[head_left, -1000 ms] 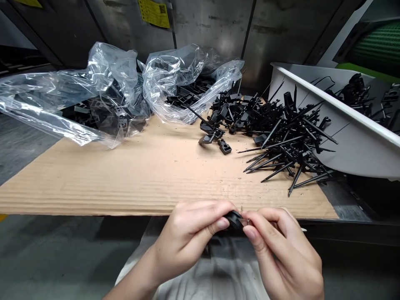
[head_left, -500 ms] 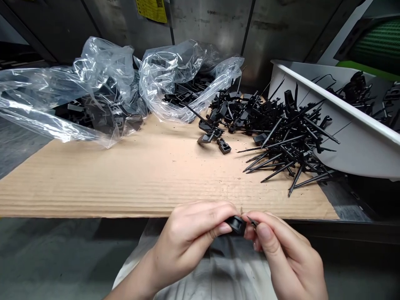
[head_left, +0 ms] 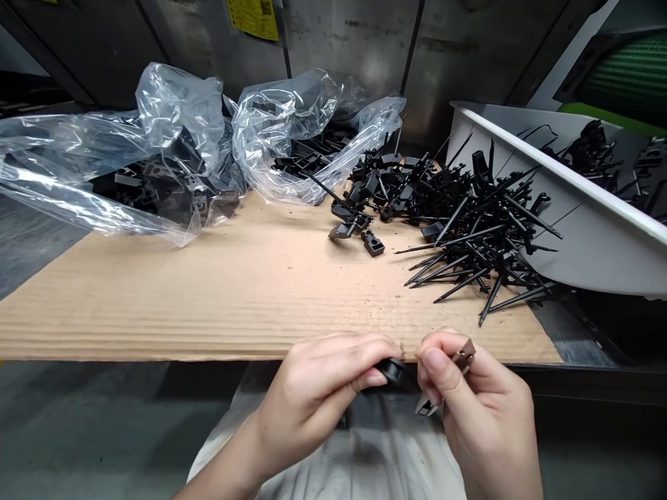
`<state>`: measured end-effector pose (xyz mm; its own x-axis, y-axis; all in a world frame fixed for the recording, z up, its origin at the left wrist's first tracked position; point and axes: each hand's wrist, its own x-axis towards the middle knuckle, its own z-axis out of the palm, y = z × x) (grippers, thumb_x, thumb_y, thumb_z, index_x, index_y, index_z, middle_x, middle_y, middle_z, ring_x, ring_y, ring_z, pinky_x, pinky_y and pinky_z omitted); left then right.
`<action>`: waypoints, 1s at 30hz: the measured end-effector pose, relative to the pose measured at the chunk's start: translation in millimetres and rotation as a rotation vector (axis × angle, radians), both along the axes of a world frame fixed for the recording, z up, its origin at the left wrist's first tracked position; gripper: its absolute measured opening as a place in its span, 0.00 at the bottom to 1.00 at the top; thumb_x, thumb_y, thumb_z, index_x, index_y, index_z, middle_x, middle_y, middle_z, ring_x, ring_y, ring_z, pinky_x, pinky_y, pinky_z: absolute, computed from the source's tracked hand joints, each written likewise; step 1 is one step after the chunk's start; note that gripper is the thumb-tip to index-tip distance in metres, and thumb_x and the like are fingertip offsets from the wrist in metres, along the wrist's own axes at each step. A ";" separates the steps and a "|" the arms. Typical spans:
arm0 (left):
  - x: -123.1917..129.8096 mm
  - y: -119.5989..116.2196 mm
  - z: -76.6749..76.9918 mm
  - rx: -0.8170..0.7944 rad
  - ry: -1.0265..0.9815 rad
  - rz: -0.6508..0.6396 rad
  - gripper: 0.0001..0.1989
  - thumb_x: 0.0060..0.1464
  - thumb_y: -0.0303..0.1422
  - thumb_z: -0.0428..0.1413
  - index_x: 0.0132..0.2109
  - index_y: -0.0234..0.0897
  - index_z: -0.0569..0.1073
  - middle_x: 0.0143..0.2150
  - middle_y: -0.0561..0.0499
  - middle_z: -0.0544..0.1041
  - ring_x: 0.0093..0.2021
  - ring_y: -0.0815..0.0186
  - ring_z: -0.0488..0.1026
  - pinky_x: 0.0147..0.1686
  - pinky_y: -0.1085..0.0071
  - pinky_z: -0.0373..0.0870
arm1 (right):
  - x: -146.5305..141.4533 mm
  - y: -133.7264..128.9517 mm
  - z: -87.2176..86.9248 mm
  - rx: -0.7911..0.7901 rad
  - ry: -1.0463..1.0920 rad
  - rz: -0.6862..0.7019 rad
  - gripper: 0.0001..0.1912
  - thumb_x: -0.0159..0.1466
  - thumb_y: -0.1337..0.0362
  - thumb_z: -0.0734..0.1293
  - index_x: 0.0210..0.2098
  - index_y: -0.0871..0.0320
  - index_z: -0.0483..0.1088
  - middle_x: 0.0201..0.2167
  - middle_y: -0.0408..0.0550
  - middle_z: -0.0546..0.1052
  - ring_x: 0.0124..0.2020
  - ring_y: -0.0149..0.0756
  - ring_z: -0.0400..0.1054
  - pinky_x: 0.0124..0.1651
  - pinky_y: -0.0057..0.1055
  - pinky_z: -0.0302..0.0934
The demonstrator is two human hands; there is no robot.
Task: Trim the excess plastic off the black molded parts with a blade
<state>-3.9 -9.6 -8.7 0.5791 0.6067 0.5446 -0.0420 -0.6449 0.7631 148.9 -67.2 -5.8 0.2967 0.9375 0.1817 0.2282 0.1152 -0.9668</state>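
Just past the cardboard's front edge, my left hand (head_left: 326,392) is closed around a small black rounded plastic part (head_left: 392,371). Only the part's right end shows beyond the fingertips; the rest is hidden in the hand. My right hand (head_left: 476,403) is a short gap to the right, its fingers closed on a small metal tool (head_left: 426,407). The tool has a silvery lower end and a flat brownish upper end, and fingers cover its middle, so its kind is unclear. The two hands are apart.
A cardboard sheet (head_left: 208,292) covers the table. On it lies a heap of black plastic parts with long thin rods (head_left: 469,229). A loose black block (head_left: 372,243) sits before the heap. Two clear plastic bags (head_left: 177,104) hold black parts; a white bin (head_left: 588,236) stands right.
My right hand has drawn slightly away from the black part and turned, so that more of the metal tool shows. My left hand has stayed almost still.
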 end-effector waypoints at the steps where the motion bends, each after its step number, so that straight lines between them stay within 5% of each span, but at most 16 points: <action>1: -0.1 0.5 0.0 0.000 -0.003 -0.003 0.12 0.57 0.19 0.50 0.47 0.31 0.72 0.41 0.44 0.78 0.43 0.65 0.75 0.44 0.76 0.69 | 1.4 -1.3 -0.1 -0.021 -0.009 0.007 0.12 0.63 0.63 0.61 0.24 0.57 0.66 0.18 0.39 0.64 0.19 0.26 0.58 0.21 0.22 0.54; 6: 0.1 2.1 0.6 0.026 -0.026 0.006 0.11 0.58 0.21 0.50 0.46 0.29 0.73 0.42 0.41 0.78 0.45 0.63 0.74 0.46 0.74 0.69 | 8.7 -8.6 1.9 0.006 -0.196 0.112 0.12 0.64 0.57 0.58 0.30 0.55 0.68 0.21 0.40 0.66 0.20 0.26 0.60 0.22 0.21 0.57; 10: -0.1 1.7 0.6 0.034 -0.020 0.013 0.12 0.59 0.22 0.49 0.47 0.31 0.73 0.43 0.42 0.78 0.46 0.63 0.74 0.46 0.74 0.69 | 5.5 -14.8 -2.5 0.059 -0.284 0.085 0.11 0.65 0.64 0.57 0.41 0.51 0.69 0.24 0.42 0.68 0.20 0.27 0.63 0.22 0.21 0.60; 14: -1.2 1.7 0.8 0.031 -0.013 0.010 0.12 0.59 0.23 0.49 0.47 0.31 0.73 0.42 0.42 0.78 0.45 0.63 0.74 0.46 0.74 0.69 | -2.8 -15.1 -8.5 0.129 -0.241 -0.029 0.07 0.62 0.69 0.61 0.36 0.51 0.69 0.20 0.37 0.68 0.15 0.23 0.58 0.18 0.19 0.55; 30: -1.5 0.9 1.6 0.010 -0.005 0.017 0.12 0.60 0.24 0.48 0.47 0.34 0.73 0.41 0.43 0.79 0.44 0.62 0.76 0.44 0.72 0.71 | -7.0 -8.2 -9.3 0.154 -0.150 0.019 0.09 0.60 0.71 0.61 0.31 0.54 0.72 0.17 0.39 0.66 0.15 0.24 0.57 0.16 0.22 0.53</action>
